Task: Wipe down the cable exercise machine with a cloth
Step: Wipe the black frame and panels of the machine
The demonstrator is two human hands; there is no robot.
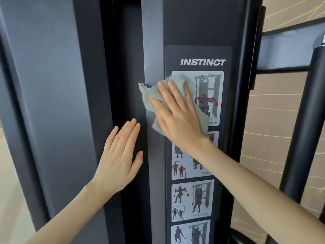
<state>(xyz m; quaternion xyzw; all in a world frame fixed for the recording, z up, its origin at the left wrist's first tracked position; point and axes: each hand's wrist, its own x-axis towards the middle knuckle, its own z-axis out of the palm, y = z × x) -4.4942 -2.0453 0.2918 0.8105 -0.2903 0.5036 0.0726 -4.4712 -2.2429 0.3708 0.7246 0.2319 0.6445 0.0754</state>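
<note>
Pressing cloth to the label on the machine, right hand flat; left hand flat, empty.

Fluffy terry cloth; smooth matt dark machine panel; glossy printed label.

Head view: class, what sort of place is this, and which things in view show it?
Probably a gym or fitness room. A tall dark machine column bears an INSTINCT placard of exercise diagrams, one labelled Lunge; a right hand presses a cloth against it.
</note>
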